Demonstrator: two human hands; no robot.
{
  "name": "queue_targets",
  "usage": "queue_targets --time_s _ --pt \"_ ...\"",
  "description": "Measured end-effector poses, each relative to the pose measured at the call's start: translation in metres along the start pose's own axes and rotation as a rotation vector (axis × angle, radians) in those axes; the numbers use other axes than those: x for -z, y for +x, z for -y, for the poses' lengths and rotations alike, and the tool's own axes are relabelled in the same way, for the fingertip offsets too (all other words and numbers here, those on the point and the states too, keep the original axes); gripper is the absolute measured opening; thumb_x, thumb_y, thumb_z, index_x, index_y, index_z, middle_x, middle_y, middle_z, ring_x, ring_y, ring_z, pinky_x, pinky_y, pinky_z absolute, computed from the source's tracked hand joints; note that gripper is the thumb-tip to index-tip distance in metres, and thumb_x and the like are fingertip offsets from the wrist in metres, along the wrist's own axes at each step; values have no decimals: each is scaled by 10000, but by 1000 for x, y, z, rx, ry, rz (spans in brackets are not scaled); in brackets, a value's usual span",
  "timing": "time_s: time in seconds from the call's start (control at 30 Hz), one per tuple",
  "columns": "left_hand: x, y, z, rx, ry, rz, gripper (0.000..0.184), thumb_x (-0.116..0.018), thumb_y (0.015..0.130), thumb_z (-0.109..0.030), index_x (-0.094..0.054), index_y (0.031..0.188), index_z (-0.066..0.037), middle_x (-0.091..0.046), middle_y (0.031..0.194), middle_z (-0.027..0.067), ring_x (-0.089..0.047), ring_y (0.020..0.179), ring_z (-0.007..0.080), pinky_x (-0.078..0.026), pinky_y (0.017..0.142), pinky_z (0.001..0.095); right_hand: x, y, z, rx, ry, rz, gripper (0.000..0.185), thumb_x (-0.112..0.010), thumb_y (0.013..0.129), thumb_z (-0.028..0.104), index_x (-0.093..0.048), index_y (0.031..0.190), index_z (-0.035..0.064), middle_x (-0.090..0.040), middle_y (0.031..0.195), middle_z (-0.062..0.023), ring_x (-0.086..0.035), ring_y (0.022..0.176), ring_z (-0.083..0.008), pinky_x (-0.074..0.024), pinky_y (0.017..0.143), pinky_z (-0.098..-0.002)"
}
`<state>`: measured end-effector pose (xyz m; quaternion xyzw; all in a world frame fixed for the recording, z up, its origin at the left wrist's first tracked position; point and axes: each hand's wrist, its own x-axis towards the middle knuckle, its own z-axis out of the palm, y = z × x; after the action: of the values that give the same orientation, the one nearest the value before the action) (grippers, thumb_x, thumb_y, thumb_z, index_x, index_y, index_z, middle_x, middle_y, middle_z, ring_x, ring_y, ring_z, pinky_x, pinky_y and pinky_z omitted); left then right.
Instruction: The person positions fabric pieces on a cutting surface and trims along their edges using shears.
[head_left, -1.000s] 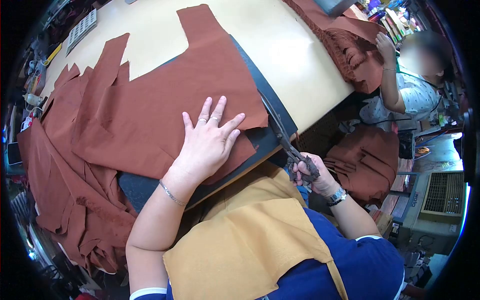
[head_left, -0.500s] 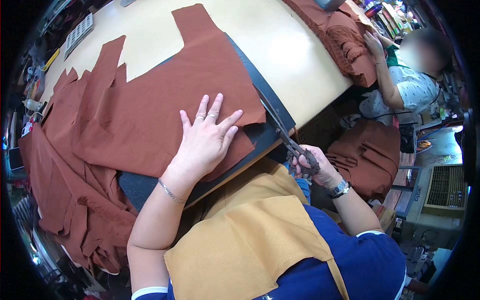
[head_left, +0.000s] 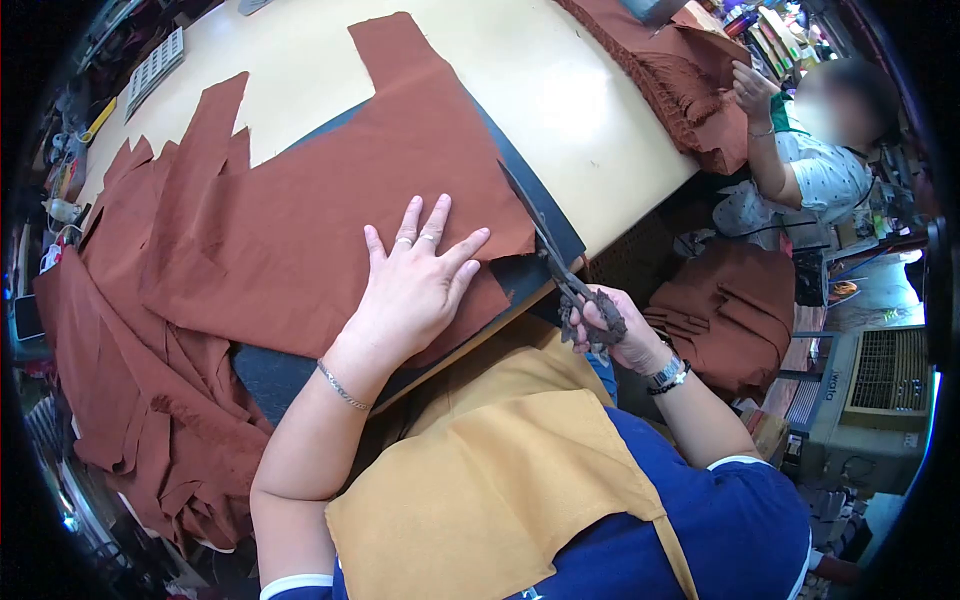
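Observation:
My left hand (head_left: 415, 275) lies flat with its fingers spread on a reddish-brown cloth piece (head_left: 310, 215). Under that cloth is a dark board (head_left: 545, 215) at the table's near edge. To the right, my right hand (head_left: 610, 335) is wrapped round the handles of long scissors (head_left: 562, 272), whose grips are bound in dark wrapping. The blades point up and away along the cloth's right edge, close to its corner; their tips are partly hidden by the cloth.
Heaped brown cloth (head_left: 150, 370) hangs over the left side of the pale table (head_left: 600, 130). At the upper right a co-worker (head_left: 800, 165) handles more brown cloth (head_left: 690, 85). A bundle of cloth (head_left: 730, 320) lies below the table, near a grey machine (head_left: 870, 390).
My right hand and the scissors have shifted slightly left and up, nearer the cloth's right edge. My left hand stays on the cloth. The co-worker's hand has moved along the other cloth.

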<state>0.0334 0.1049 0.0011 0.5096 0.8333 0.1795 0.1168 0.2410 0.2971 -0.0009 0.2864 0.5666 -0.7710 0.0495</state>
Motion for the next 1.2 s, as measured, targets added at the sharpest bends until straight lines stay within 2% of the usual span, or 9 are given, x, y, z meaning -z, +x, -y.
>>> queue_targets --time_s 0.2,0.5,0.8,1.03,1.2 --pt "2 0 -1 27 -17 14 390 -375 1005 -357 -513 1352 -242 -257 1523 161 -184 1417 386 -162 1045 707 -2 -7 -1 -3 -17 -8 254 -658 896 292 -571 874 55 -560 721 1 -568 620 -68 -508 579 -237" --pt "0 -2 -7 6 17 25 393 -377 1003 -360 -509 1355 -243 -262 1517 171 -196 1410 398 -184 1030 716 -12 12 -3 -2 114 -43 289 -637 907 322 -569 873 43 -583 724 -33 -569 627 -86 -516 578 -249" --pt "-1 -3 -9 6 15 20 388 -386 999 -353 -519 1344 -234 -265 1514 174 -205 1405 406 -205 1020 720 -8 5 -12 67 89 -30 269 -639 906 305 -575 863 47 -572 716 -26 -567 612 -92 -518 575 -258" --pt "1 -9 -21 -12 15 78 383 -394 997 -346 -524 1339 -235 -273 1510 174 -214 1400 406 -219 1021 713 -13 17 -2 22 185 -36 347 -624 910 383 -571 859 45 -565 711 -20 -570 613 -107 -526 571 -271" --pt "2 -7 -16 -22 17 59 415 -422 981 -371 -486 1367 -231 -287 1503 172 -232 1395 396 -220 1021 709 -16 14 -11 67 153 -51 323 -637 905 363 -573 861 49 -562 705 -15 -567 610 -97 -525 553 -266"
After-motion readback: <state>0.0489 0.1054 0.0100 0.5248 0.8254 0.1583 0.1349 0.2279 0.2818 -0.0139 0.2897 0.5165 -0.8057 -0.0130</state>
